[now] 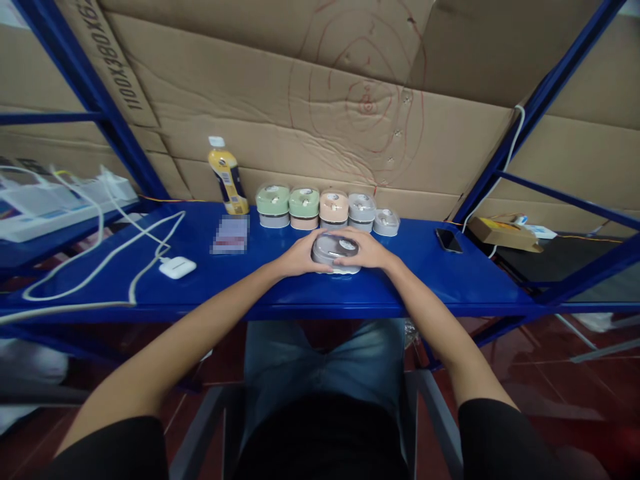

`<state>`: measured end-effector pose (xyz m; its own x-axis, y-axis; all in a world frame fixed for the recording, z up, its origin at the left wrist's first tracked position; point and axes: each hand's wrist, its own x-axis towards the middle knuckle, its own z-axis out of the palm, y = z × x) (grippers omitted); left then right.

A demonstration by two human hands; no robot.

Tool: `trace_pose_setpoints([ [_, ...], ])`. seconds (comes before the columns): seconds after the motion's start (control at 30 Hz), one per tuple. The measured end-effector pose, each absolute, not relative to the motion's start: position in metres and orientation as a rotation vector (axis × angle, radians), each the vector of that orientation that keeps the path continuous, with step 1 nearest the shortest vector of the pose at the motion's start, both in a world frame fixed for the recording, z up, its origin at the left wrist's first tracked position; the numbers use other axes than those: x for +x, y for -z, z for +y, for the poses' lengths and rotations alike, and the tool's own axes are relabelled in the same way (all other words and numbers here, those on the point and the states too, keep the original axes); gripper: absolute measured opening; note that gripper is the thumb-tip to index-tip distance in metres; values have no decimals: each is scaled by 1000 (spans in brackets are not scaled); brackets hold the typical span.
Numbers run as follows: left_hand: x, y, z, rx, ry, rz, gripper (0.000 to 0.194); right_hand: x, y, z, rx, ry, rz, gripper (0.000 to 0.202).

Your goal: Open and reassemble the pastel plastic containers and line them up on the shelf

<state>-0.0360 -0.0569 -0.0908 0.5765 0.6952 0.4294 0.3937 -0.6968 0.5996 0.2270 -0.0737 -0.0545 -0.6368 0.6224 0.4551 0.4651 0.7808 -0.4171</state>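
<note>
A small grey lidded container [334,247] with a clear top sits near the front of the blue table [273,288]. My left hand [301,256] wraps round its left side, and my right hand [371,249] grips its right side, thumbs at the front. Behind it stands a row of similar containers: two with green lids [273,200], one with a peach lid [333,208], and grey ones [361,209] at the right, most of them stacked in pairs. My fingertips behind the held container are partly hidden.
A yellow drink bottle [229,180] stands at the back left, behind a blurred card [231,235]. White cables [145,233] and a white earphone case [177,267] lie on the left. A phone [449,241] and an open cardboard box [505,235] are on the right. Cardboard [240,87] walls the back.
</note>
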Motion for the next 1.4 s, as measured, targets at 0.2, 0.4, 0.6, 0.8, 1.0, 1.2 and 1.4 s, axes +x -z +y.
trace_pose_setpoints([
  [0.2, -36, 92, -60, 2406, -873, 881, 134, 225, 55, -77, -872, -345, -2390, 78],
  [0.4, -34, 92, -62, 2428, -821, 938, 129, 226, 59, -78, -909, -335, -2434, 81],
  [0.6, -39, 92, -61, 2429, -742, 982, 118, 241, 63, -100, -1010, -293, -2475, 91],
  [0.8, -43, 92, -59, 2410, -716, 1006, 104, 292, 60, -168, -1579, -45, -2328, 86],
  [1.0, -42, 88, -60, 2413, -688, 1034, 94, 357, 59, -178, -2223, 228, -1908, 83],
  [1.2, -43, 89, -58, 2443, -704, 1016, 87, 375, 54, -86, -2455, 174, -1502, 80],
  [1.4, -45, 89, -58, 2453, -716, 994, 83, 377, 53, -24, -2358, 52, -1361, 67],
])
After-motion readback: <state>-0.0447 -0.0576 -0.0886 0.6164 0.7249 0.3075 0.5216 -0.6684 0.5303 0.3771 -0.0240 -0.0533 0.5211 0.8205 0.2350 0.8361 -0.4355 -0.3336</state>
